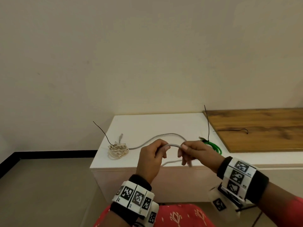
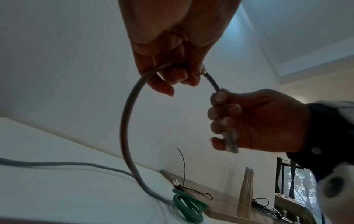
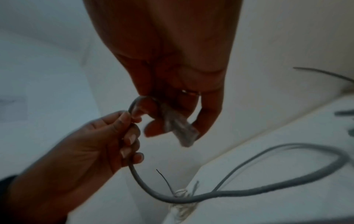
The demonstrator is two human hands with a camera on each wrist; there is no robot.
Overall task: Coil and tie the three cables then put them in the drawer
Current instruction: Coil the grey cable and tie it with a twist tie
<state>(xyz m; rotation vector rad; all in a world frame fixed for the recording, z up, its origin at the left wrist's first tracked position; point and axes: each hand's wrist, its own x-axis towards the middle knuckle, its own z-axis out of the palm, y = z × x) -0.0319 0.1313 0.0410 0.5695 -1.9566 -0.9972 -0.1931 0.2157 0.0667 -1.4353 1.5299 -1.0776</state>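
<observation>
A grey cable [image 1: 165,134] lies loose across the white cabinet top [image 1: 147,123] and rises to my hands. My left hand [image 1: 153,153] grips the cable a short way from its end. My right hand [image 1: 188,153] grips the end, and the clear plug [image 3: 182,131] sticks out below its fingers. Between the hands the grey cable [image 2: 126,121] bends in a short arch. A cream cable bundle [image 1: 118,149] tied with a black tie sits at the left. A green coiled cable [image 1: 213,145], also tied, lies at the right.
A wooden board [image 1: 262,128] lies on the right with a loose black tie [image 1: 236,130] on it. A steel bottle [image 2: 247,186] stands further right. The cabinet front [image 1: 172,182] faces me. Grey floor [image 1: 41,194] lies to the left.
</observation>
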